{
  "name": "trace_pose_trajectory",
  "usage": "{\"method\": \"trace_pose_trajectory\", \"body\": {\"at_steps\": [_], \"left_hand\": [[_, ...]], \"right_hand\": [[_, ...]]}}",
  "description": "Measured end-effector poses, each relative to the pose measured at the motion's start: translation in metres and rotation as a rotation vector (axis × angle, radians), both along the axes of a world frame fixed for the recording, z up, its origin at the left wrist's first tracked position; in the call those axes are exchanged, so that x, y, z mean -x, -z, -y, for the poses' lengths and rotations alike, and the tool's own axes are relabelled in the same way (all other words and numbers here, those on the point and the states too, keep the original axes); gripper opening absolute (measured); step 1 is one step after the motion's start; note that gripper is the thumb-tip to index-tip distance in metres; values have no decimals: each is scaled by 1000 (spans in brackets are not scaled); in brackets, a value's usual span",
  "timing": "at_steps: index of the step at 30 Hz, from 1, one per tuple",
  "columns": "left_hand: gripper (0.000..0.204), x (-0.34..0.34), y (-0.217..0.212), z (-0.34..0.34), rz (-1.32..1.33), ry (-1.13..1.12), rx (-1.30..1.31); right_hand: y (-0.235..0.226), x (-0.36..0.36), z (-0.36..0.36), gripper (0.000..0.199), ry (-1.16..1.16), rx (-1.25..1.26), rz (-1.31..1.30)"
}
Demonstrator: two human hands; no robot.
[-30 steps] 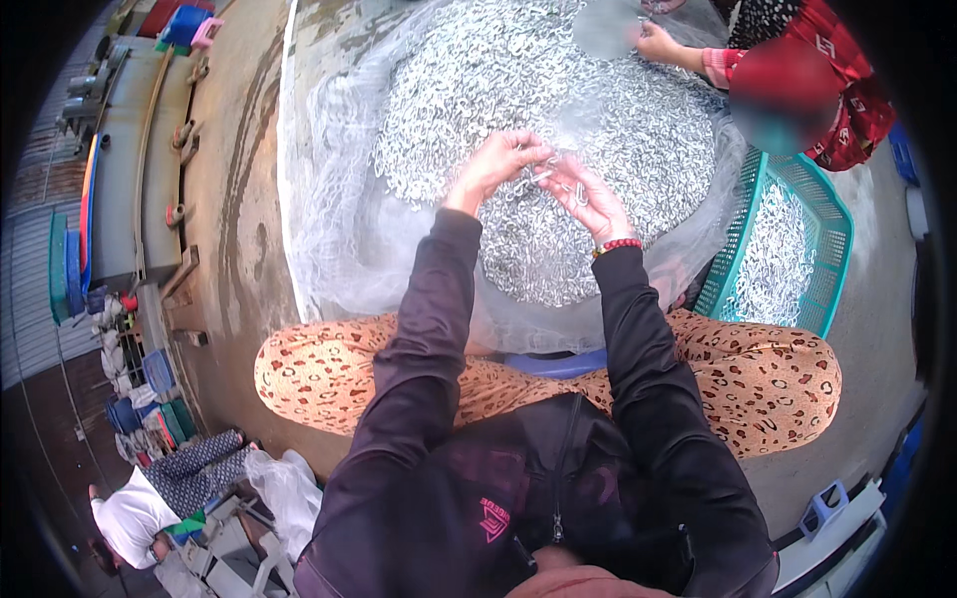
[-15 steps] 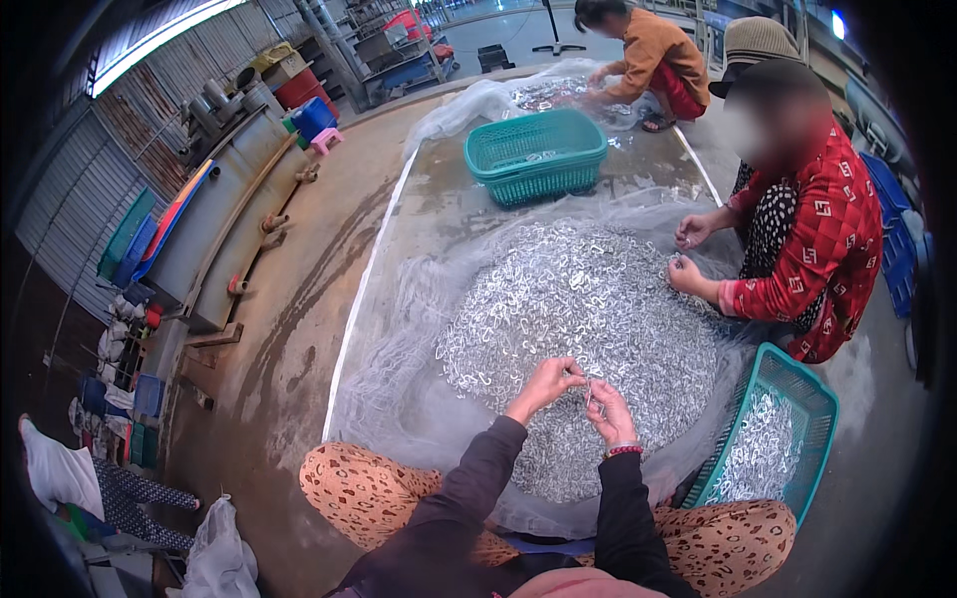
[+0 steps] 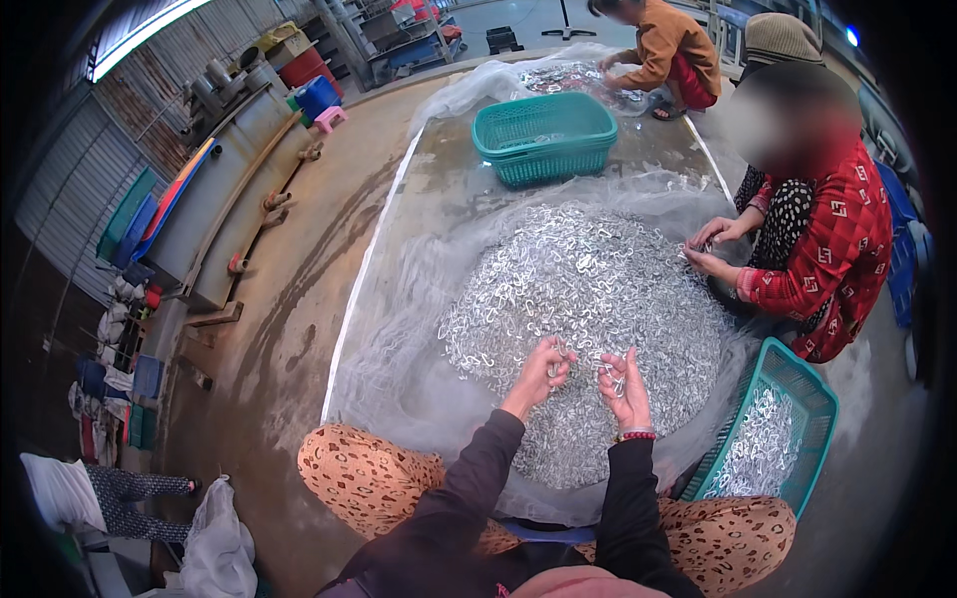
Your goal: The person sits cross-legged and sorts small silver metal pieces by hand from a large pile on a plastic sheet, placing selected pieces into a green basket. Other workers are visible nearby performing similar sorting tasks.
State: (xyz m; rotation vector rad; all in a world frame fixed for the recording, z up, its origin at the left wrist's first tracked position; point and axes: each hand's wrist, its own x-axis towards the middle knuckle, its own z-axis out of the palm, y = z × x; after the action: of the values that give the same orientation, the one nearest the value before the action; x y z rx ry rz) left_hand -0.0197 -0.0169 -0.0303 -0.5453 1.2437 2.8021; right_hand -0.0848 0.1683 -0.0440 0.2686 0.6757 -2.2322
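A wide heap of small silvery S-shaped metal hooks (image 3: 568, 269) lies on pale netting in front of me. Over its near part, my left hand (image 3: 541, 377) has its fingers curled round a metal hook that shows only in part at the fingertips. Close by on the right, my right hand (image 3: 628, 391) is turned palm inward and holds a few metal hooks (image 3: 611, 380) between thumb and fingers. A gap separates the two hands. Beside my right knee stands a teal plastic basket (image 3: 819, 439) with many more hooks in it.
At the heap's right edge a person in a red patterned top (image 3: 822, 239) handles hooks. Stacked teal baskets (image 3: 545, 149) stand beyond the heap. Farther back, a person in an orange top (image 3: 668, 50) crouches over another pile. A long metal tank (image 3: 234, 214) is at the left.
My hands, together at the fingertips before, have drawn apart, and the right one has opened somewhat. The person in red has brought both hands together, raised off the heap.
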Motion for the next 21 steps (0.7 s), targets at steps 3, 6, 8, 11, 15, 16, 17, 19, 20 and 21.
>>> {"method": "trace_pose_trajectory", "body": {"at_steps": [3, 6, 8, 11, 15, 16, 17, 19, 20, 21], "left_hand": [[13, -1, -14, 2, -3, 16, -79], [15, 3, -19, 1, 22, 93, -57], [22, 7, -20, -3, 140, 111, 90], [26, 9, -19, -17, -72, 136, 980], [27, 5, -23, -32, -59, 169, 1179], [28, 5, -25, -34, -123, 147, 1216], [28, 5, -27, -34, -170, 124, 1242], [27, 4, -32, -33, -191, 129, 1227], [27, 5, -35, -32, -177, 154, 1206], [25, 5, -37, -30, -201, 125, 1241]], "right_hand": [[-5, 0, 2, 28, -47, -169, -116], [-9, 0, 5, 21, -127, -234, -249], [-12, 0, 6, 22, -125, -204, -249], [-16, 1, 5, 23, -128, -200, -253], [-21, 3, 4, 25, -164, -254, -361], [-21, 4, 3, 24, -170, -286, -342], [-21, 4, 2, 23, -179, -291, -345], [-21, 5, 0, 22, -154, -351, -343], [-20, 6, -1, 21, -120, -406, -338], [-19, 6, -1, 20, -86, -441, -334]]}}
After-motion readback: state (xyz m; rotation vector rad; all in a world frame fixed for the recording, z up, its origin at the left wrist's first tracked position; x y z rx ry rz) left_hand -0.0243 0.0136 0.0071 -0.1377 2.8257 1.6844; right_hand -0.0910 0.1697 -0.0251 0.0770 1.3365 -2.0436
